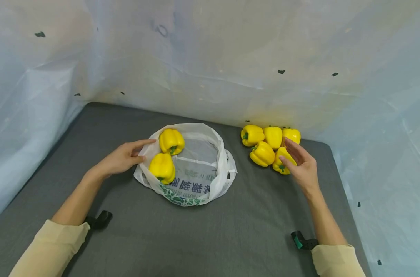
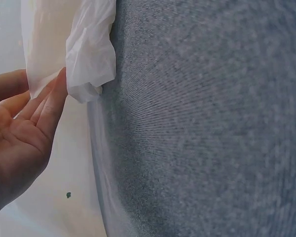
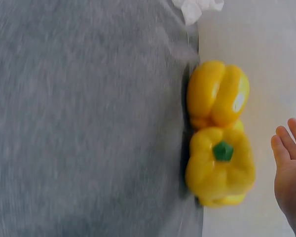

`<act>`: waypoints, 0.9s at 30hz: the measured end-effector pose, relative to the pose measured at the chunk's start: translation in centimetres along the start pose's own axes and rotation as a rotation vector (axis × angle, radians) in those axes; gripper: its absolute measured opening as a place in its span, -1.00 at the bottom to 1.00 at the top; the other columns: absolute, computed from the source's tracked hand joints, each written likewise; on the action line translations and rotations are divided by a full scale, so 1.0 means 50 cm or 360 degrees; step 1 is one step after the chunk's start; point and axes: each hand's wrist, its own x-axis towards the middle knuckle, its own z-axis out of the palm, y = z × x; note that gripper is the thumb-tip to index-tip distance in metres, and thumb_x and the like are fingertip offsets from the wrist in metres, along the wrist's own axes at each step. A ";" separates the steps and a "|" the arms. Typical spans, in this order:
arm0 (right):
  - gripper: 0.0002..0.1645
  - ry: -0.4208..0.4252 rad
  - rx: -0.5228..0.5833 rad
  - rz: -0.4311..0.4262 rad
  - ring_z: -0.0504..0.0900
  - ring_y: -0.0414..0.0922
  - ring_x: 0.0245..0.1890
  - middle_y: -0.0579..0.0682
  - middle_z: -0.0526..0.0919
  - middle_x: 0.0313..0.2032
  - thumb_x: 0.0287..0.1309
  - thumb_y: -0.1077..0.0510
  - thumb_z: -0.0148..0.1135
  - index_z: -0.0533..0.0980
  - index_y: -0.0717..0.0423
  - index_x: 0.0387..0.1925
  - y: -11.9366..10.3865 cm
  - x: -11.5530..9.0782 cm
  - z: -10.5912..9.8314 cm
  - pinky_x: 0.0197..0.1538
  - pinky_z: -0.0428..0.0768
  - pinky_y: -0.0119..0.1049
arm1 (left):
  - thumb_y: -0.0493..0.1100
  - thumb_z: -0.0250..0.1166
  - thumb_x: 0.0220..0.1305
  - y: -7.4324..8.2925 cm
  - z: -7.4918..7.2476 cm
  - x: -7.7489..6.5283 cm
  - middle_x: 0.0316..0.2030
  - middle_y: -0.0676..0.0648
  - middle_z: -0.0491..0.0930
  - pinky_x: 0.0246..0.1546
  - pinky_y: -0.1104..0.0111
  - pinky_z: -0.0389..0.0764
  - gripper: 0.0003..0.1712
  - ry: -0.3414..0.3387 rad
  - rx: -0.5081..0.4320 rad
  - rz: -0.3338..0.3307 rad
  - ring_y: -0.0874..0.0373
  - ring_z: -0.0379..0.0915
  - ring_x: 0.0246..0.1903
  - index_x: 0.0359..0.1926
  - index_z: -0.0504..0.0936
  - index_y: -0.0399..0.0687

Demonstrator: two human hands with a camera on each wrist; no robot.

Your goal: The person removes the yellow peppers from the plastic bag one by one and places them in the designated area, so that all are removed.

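Well, left hand (image 1: pixel 121 158) on bag (image 1: pixel 215 186), right hand (image 1: pixel 304 165) near peppers (image 1: pixel 262 154)

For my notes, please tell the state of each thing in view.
Plastic bag: open, facing upward.
Two yellow bell peppers: look whole, inside the bag.
Five yellow bell peppers: look whole, clustered outside the bag.
Left hand: touching the bag; pinch unclear.
Right hand: fingers extended, holding nothing.
Plastic sheeting: wrinkled, upright.
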 end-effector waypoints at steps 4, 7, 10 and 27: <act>-0.31 -0.0068 0.0028 -0.0011 0.43 0.02 0.30 0.26 0.43 0.31 0.15 0.54 0.27 0.39 0.31 0.33 -0.009 0.006 0.025 0.30 0.36 -0.31 | -0.34 0.17 0.41 0.000 0.001 0.000 0.24 -0.27 0.36 -0.60 0.37 0.33 -0.29 -0.0005 -0.0030 -0.0018 0.20 0.19 -0.63 0.51 0.23 0.06; -0.31 -0.0122 0.0038 -0.0024 0.42 0.06 0.30 0.29 0.42 0.31 0.15 0.54 0.27 0.39 0.30 0.33 -0.014 0.010 0.045 0.29 0.37 -0.28 | -0.34 0.17 0.42 0.001 0.003 -0.001 0.22 -0.27 0.36 -0.66 0.38 0.27 -0.29 -0.0005 -0.0049 -0.0021 0.25 0.06 -0.70 0.51 0.23 0.07; -0.30 -0.0167 0.0049 -0.0044 0.42 0.13 0.29 0.31 0.42 0.29 0.13 0.55 0.28 0.39 0.30 0.33 -0.015 0.016 0.067 0.29 0.38 -0.22 | -0.34 0.18 0.42 0.002 0.004 -0.003 0.24 -0.28 0.35 -0.66 0.37 0.27 -0.30 -0.0001 -0.0042 -0.0024 0.24 0.06 -0.69 0.51 0.23 0.06; -0.35 -0.0306 0.0119 -0.0042 0.43 0.29 0.23 0.44 0.44 0.22 0.10 0.54 0.31 0.38 0.48 0.26 -0.059 0.049 0.182 0.28 0.38 0.00 | -0.37 0.18 0.41 -0.007 0.006 0.003 0.40 -0.38 0.21 -0.63 0.35 0.33 -0.24 0.0024 -0.0044 -0.0021 -0.01 0.40 -0.37 0.54 0.17 0.07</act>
